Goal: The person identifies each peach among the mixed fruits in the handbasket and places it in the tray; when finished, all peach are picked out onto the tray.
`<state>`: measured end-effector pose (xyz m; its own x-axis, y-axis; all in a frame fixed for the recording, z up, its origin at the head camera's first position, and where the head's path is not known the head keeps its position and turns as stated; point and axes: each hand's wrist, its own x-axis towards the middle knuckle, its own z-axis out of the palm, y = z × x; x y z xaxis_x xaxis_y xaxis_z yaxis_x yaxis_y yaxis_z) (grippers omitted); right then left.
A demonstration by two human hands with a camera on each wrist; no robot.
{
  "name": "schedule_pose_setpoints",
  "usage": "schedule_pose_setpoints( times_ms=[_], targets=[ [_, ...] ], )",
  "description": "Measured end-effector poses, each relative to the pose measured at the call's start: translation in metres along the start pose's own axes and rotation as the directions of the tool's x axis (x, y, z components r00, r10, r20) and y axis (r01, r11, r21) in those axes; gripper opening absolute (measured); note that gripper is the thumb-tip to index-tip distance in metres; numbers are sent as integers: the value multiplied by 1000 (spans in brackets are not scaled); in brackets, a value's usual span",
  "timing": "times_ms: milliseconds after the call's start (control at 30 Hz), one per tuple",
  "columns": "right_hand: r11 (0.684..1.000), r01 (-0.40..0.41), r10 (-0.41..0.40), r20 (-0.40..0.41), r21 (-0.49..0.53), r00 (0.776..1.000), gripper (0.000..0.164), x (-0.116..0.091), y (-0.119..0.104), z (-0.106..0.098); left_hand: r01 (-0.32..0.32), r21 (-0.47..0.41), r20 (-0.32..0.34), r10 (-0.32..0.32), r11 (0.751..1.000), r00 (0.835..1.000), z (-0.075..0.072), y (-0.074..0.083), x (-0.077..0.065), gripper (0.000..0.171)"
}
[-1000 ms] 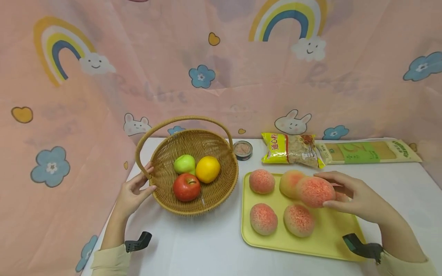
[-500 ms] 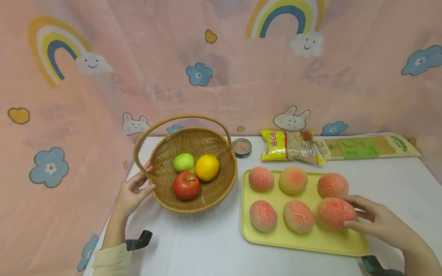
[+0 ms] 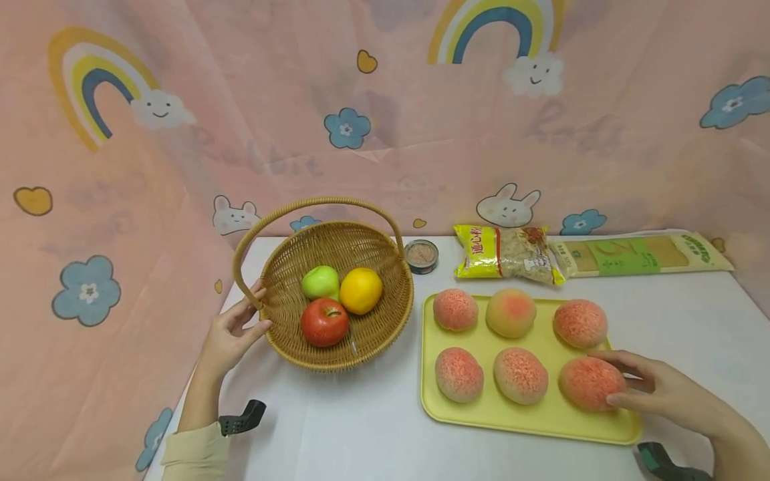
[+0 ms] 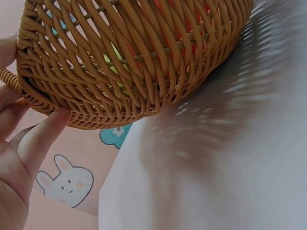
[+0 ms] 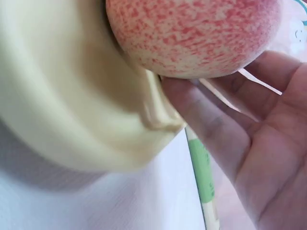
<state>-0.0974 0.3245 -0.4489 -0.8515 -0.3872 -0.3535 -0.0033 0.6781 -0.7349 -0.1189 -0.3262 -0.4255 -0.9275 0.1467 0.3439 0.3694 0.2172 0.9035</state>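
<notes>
My left hand [image 3: 231,337] grips the left rim of a wicker basket [image 3: 385,344] where the arched handle joins it; in the left wrist view the thumb lies against the weave [image 4: 139,81]. Inside the basket are a green apple [image 3: 321,282], a red apple [image 3: 325,323] and an orange [image 3: 361,291]. My right hand [image 3: 664,394] holds a speckled pink peach [image 3: 592,383] by its right side, over the front right of a yellow tray [image 3: 511,422]. In the right wrist view, thumb and fingers reach the underside of that peach [image 5: 192,38].
Several other peaches sit in two rows on the tray, one of them yellower [image 3: 511,312]. Behind lie a yellow-ended pasta bag [image 3: 508,254], a long flat noodle packet [image 3: 640,256] and a small round tin [image 3: 422,256]. A pink printed cloth [image 3: 385,174] hangs at the back.
My right hand has carried the peach from above the tray's back row down and right to its front right corner. The left hand keeps its grip on the basket.
</notes>
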Motion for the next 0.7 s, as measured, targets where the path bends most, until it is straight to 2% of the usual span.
schedule_pose_setpoints(
  times_ms=[200, 367, 467, 600, 633, 700],
  targets=[
    [989, -30, 14, 107, 146, 994, 60, 3, 13, -3, 0, -9, 1, 0, 1000, 1000, -2, 0, 1, 54],
    [988, 11, -28, 107, 153, 994, 59, 0, 21, -3, 3, 16, -1, -3, 1000, 1000, -1, 0, 1, 54],
    [990, -5, -6, 83, 140, 997, 61, -5, 21, -4, 6, 26, -5, -6, 1000, 1000, -1, 0, 0, 55],
    [997, -47, 46, 9, 55, 999, 62, -15, 19, -8, 1, 39, -33, 0, 999, 999, 1, 3, -2, 56],
    [999, -46, 47, -24, 26, 999, 62, -17, 19, -9, 5, 67, -53, -2, 998, 999, 1, 5, -2, 57],
    [1000, -9, 6, -112, -24, 994, 61, -20, 20, -10, 39, 181, -105, -20, 983, 994, 2, 11, -4, 62]
  ],
)
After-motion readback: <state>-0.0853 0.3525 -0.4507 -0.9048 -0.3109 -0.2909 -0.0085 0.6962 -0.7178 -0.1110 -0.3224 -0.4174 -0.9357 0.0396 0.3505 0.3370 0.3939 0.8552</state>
